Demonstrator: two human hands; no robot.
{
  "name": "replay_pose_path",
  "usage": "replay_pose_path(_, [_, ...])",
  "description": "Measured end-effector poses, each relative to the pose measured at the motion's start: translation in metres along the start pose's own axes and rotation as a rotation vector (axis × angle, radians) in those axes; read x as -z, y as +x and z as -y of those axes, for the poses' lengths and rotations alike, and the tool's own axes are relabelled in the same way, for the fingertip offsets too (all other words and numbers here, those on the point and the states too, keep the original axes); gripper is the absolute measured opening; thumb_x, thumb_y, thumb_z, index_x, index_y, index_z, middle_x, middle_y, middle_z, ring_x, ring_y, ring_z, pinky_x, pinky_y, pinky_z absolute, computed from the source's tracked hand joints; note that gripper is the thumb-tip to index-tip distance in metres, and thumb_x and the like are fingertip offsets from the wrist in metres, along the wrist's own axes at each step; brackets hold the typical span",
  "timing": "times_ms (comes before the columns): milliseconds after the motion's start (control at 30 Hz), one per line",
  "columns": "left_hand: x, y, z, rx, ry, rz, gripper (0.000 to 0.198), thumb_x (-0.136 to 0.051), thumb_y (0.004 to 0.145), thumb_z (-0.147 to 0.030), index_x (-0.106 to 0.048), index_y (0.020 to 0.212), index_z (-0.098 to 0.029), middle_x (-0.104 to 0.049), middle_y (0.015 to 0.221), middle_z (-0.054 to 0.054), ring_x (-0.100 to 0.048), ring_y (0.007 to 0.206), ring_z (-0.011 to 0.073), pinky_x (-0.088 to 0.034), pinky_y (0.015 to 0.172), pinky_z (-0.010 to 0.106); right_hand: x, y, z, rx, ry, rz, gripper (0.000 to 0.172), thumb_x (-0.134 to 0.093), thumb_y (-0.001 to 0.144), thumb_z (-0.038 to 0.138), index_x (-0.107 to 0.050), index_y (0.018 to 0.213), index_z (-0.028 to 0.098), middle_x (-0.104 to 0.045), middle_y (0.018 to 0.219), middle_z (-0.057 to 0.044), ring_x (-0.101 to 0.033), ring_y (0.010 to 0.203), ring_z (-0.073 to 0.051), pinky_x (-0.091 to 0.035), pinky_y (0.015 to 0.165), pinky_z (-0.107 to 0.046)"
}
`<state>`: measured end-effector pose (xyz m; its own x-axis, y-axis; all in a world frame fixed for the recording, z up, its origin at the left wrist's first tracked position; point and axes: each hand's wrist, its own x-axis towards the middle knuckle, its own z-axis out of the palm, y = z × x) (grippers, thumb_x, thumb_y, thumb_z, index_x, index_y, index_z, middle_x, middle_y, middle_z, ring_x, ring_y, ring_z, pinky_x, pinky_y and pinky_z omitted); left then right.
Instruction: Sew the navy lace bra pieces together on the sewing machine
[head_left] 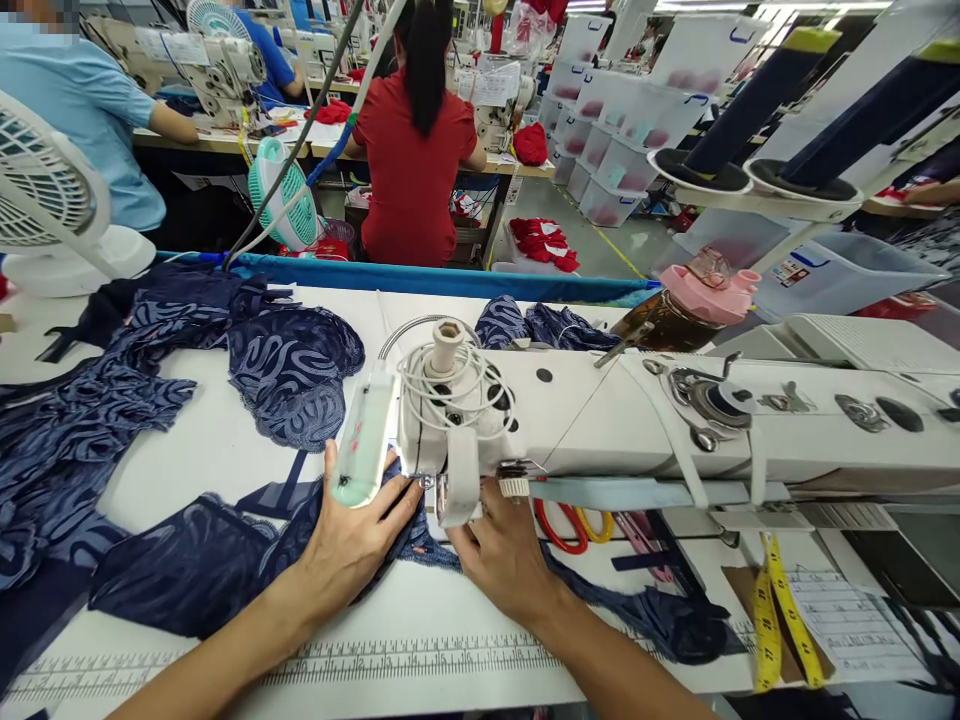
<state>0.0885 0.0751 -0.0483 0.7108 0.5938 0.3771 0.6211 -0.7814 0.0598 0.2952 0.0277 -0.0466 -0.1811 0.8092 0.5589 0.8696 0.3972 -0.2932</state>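
Garment [199,560], dark navy, faintly swirl-patterned, partly sheer, loosely rumpled

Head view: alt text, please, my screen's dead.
The left hand and right hand rest on navy patterned fabric at the working end of a white sewing machine. More navy pieces lie left; a yellow tape measure lies right.

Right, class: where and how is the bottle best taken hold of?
Probably around its dark body, just under the pink lid, from above: the machine blocks the near side, the body looks rounded, and the lid is uneven.
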Motion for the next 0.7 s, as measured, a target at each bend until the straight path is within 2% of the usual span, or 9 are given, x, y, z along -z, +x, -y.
replay_pose_path(67, [-0.001, -0.001, 0.001, 0.004, -0.002, 0.012, 0.032, -0.051, 0.095, -0.016, -0.061, 0.125, -0.019, -0.07, 0.118, 0.012, -0.062, 0.113, 0.0308, -0.021, 0.107, 0.076, 0.004, 0.001, 0.001, 0.0, 0.044, -0.018, 0.018, -0.05, 0.091, 0.013, -0.055, 0.075, 0.019, -0.059, 0.08, -0.005, -0.053, 0.067, -0.016, -0.036, 0.058, -0.028])
replay_pose_path(133, [-0.003, -0.001, 0.002, 0.004, 0.004, 0.023, 0.033, -0.051, 0.094, -0.014, -0.061, 0.125, -0.02, -0.07, 0.118, 0.012, -0.062, 0.114, 0.0312, -0.02, 0.106, 0.077, 0.008, 0.004, 0.001, -0.005, 0.064, -0.007, 0.011, -0.049, 0.092, 0.015, -0.059, 0.09, 0.019, -0.063, 0.09, -0.008, -0.058, 0.077, -0.02, -0.043, 0.064, -0.031])
replay_pose_path(200, [-0.004, 0.0, 0.004, 0.004, 0.014, 0.026, 0.034, -0.05, 0.094, -0.01, -0.061, 0.125, -0.019, -0.07, 0.118, 0.012, -0.061, 0.115, 0.0314, -0.019, 0.106, 0.078, 0.009, 0.007, -0.002, -0.023, 0.05, 0.019, 0.021, -0.044, 0.093, 0.015, -0.059, 0.107, 0.018, -0.065, 0.098, -0.01, -0.061, 0.086, -0.024, -0.046, 0.071, -0.034])
replay_pose_path(267, [-0.003, 0.002, 0.004, -0.004, 0.016, 0.01, 0.035, -0.049, 0.094, -0.009, -0.061, 0.125, -0.018, -0.07, 0.118, 0.012, -0.06, 0.117, 0.0319, -0.017, 0.106, 0.078, 0.009, 0.011, -0.004, -0.054, 0.027, 0.035, 0.028, -0.04, 0.093, 0.013, -0.058, 0.114, 0.018, -0.065, 0.096, -0.01, -0.062, 0.086, -0.025, -0.047, 0.073, -0.036])
replay_pose_path(367, [-0.001, 0.005, 0.004, -0.028, 0.003, -0.047, 0.032, -0.047, 0.094, -0.009, -0.063, 0.121, -0.018, -0.071, 0.116, 0.013, -0.058, 0.12, 0.0329, -0.013, 0.106, 0.08, 0.008, 0.015, -0.007, -0.079, 0.035, 0.039, 0.031, -0.037, 0.094, 0.012, -0.059, 0.115, 0.019, -0.066, 0.094, -0.01, -0.063, 0.085, -0.026, -0.048, 0.074, -0.038])
replay_pose_path(467, [0.002, 0.005, 0.003, -0.052, 0.005, -0.095, 0.03, -0.046, 0.096, -0.01, -0.065, 0.118, -0.016, -0.073, 0.11, 0.012, -0.059, 0.118, 0.0329, -0.007, 0.106, 0.081, 0.008, 0.015, -0.006, -0.082, 0.05, 0.042, 0.031, -0.035, 0.095, 0.014, -0.058, 0.117, 0.019, -0.067, 0.099, -0.01, -0.062, 0.092, -0.027, -0.048, 0.076, -0.039])
replay_pose_path(567, [0.004, 0.002, 0.0, -0.054, 0.01, -0.08, 0.03, -0.047, 0.097, -0.014, -0.063, 0.122, -0.017, -0.073, 0.113, 0.011, -0.059, 0.118, 0.0326, -0.003, 0.107, 0.081, 0.009, 0.013, -0.003, -0.076, 0.041, 0.044, 0.03, -0.033, 0.098, 0.016, -0.056, 0.116, 0.019, -0.066, 0.1, -0.011, -0.062, 0.092, -0.027, -0.048, 0.077, -0.039])
replay_pose_path(700, [0.006, -0.001, -0.002, -0.037, 0.001, -0.057, 0.03, -0.05, 0.097, -0.016, -0.062, 0.123, -0.019, -0.071, 0.119, 0.009, -0.059, 0.118, 0.0317, -0.004, 0.108, 0.079, 0.011, 0.011, -0.001, -0.052, 0.02, 0.024, 0.026, -0.033, 0.1, 0.018, -0.055, 0.114, 0.018, -0.066, 0.097, -0.01, -0.062, 0.084, -0.024, -0.048, 0.073, -0.036])
